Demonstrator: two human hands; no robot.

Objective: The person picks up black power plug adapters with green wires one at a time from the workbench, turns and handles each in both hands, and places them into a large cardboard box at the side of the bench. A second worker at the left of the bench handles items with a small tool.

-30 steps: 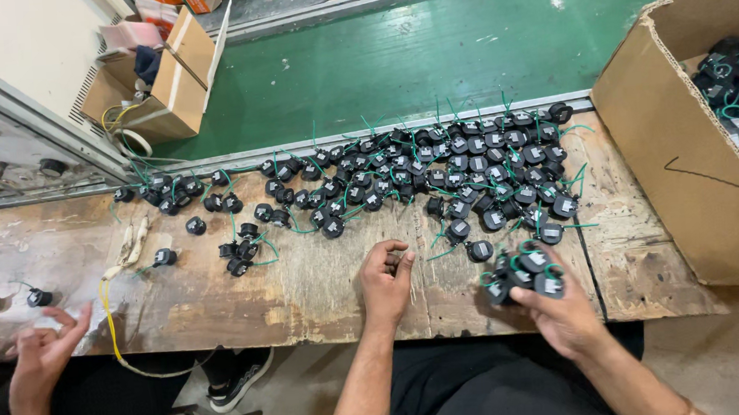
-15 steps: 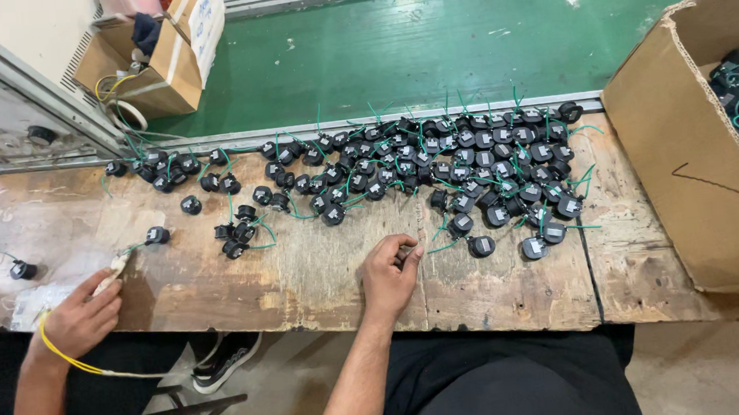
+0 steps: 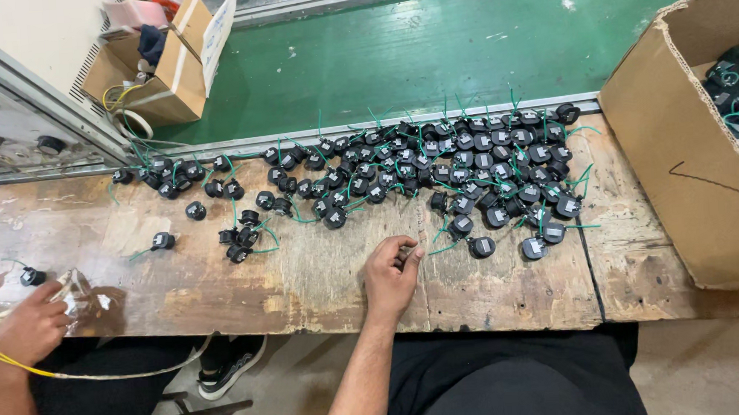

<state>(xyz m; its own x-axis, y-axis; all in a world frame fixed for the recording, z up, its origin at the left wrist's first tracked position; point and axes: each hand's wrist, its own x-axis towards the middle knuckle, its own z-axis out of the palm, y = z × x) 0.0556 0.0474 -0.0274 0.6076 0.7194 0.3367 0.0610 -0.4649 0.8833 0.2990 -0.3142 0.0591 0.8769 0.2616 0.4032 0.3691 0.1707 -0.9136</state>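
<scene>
Left hand (image 3: 393,272) on desk (image 3: 305,275), grip pinched on thin green wire (image 3: 437,249) trailing to black part (image 3: 480,246). Right hand out of view. Part looks light, rigid; wire limp, likely snags on pile (image 3: 435,165) — better held by body. Box (image 3: 691,154) right; co-worker's hand (image 3: 28,324) far left.

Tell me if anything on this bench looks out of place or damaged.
A few black parts lie scattered left of the main pile. The wooden bench top is worn and stained; nothing looks broken.
</scene>
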